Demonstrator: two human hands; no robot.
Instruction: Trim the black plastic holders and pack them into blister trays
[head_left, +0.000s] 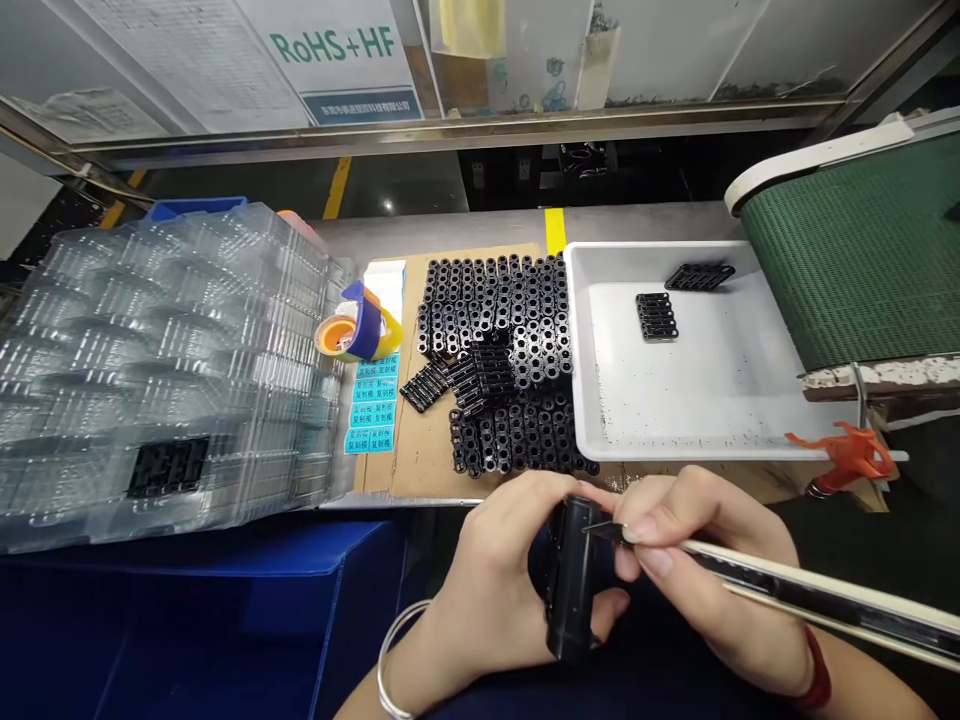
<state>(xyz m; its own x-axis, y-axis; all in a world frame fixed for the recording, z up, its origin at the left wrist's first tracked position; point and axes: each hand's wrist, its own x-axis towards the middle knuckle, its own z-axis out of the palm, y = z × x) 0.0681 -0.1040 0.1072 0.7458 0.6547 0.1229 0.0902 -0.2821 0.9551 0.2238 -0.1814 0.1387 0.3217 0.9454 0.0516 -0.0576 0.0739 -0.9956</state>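
My left hand (502, 570) is wrapped round a black plastic part (574, 590), held upright close to my body with a smooth rounded side showing. In my right hand (697, 560) is a utility knife (810, 600) with a long pale body. Its dark pointed blade (606, 530) meets the upper side of the part, near my left thumb and fingertips. Just beyond my hands, rows of similar black parts (525, 435) are packed upright on a cardboard sheet (420, 455). A few looser ones (480, 375) lie on top of the rows and beside them.
A white tray (630, 400) at the right holds two black pieces (657, 316). Stacked clear plastic trays (247, 400) stand left, beside a tape dispenser (364, 325) and blue labels (373, 413). A green conveyor belt (862, 240) and an orange-handled tool (851, 455) are at the right.
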